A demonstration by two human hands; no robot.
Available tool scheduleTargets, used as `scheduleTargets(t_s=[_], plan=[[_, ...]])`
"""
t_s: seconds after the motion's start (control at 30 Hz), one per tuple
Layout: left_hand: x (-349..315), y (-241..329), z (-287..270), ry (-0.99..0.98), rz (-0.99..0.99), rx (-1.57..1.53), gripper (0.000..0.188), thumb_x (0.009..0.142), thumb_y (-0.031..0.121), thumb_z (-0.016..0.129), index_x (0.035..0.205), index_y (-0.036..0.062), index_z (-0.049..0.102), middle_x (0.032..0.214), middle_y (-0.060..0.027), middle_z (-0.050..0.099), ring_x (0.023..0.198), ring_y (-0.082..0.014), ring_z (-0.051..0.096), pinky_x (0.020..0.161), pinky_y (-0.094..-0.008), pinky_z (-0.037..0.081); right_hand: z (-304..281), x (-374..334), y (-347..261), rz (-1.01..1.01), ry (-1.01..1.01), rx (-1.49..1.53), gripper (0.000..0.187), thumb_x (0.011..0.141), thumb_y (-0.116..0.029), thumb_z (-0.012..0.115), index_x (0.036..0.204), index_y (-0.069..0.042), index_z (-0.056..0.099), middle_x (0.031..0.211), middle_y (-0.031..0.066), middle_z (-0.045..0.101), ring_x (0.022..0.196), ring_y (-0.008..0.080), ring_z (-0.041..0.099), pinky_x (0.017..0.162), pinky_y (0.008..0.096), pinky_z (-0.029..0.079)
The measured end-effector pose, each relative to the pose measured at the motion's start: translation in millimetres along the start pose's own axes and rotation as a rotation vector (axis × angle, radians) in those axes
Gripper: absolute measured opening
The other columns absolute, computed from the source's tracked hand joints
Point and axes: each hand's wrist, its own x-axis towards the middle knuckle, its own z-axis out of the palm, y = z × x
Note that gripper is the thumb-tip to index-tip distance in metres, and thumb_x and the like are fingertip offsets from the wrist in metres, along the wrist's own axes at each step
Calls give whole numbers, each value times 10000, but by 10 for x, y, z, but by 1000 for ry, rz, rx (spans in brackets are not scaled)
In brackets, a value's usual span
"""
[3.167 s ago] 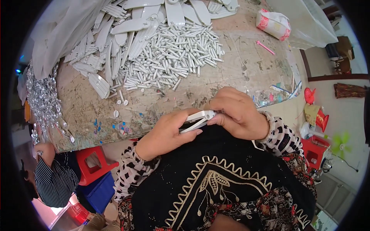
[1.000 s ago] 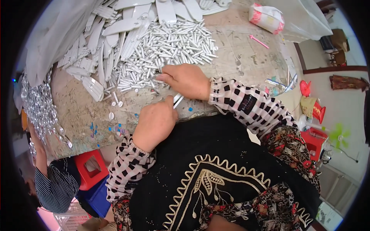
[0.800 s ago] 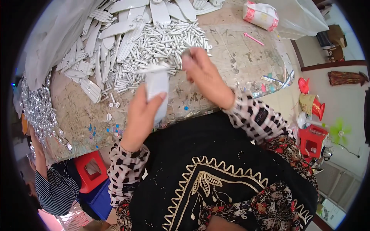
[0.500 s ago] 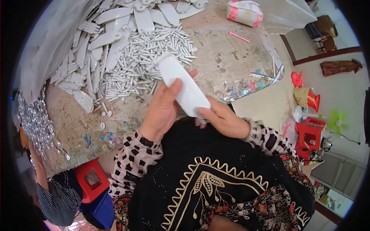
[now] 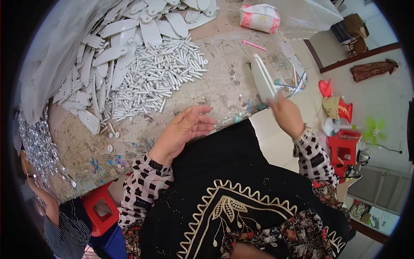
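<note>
A long white plastic piece [image 5: 262,78] with rounded ends stands tilted over the right part of the worktable [image 5: 220,82]. My right hand [image 5: 286,113] grips its lower end, slightly blurred. Seen edge-on, the piece appears to have two layers. My left hand [image 5: 183,129] hovers at the table's near edge with its fingers apart and nothing in it. Beyond that hand lies a heap of short white plastic rods [image 5: 157,71]. Flat white plastic pieces [image 5: 114,54] are piled at the far left.
A pink stick [image 5: 253,45] and a white-and-pink tissue pack [image 5: 260,18] lie at the back. Shiny silver strips [image 5: 39,149] hang at the left edge. Another person's arm [image 5: 45,196] shows beside a red stool [image 5: 101,207]. A green fan [image 5: 374,129] stands right.
My right hand has carried the white plastic piece right, over the table's right part, turning it edge-on. My left hand has let go of it and opened.
</note>
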Motion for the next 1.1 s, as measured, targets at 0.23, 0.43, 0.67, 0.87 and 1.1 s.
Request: scheduleTargets(t_s=[0.23,0.43,0.67,0.87,1.1], plan=[[-266,-122,-232,73,26,-24,564,1014,447,355,1318,-21,436,1126,-169,614,1020,-228,611,924,-345,489,-909,-140,-601,-430,711,1081,194,989,-209,456,1000,-28,526,738,41,580,629,116,487,536,234,362],[-442,-15,-346,145,67,-34,571,1015,450,346,1320,-25,430,1121,-180,615,1016,-238,616,916,-347,495,-139,6,-363,-115,-119,501,271,998,-284,445,1012,-33,545,673,34,567,549,98,500,510,231,404],[-926,-30,-466,219,138,-105,550,1020,434,345,1313,-25,423,1116,-184,617,1005,-251,624,911,-359,502,-696,191,-903,-14,-753,1043,326,998,-354,447,962,-45,544,643,41,570,512,78,486,449,207,369],[-1314,-95,-671,274,162,-118,520,1010,402,403,1331,-8,410,1139,-178,612,1037,-259,616,918,-375,499,-471,286,-1095,-71,-985,1485,384,975,-376,491,1119,-23,532,623,85,561,489,130,483,484,269,385],[-1316,216,-486,64,522,-8,629,934,344,588,1425,42,335,1388,-174,443,1187,-282,533,973,-404,467,-39,-38,-1325,-221,-1325,1617,501,956,-424,502,1219,3,500,693,147,577,507,185,501,483,288,350]])
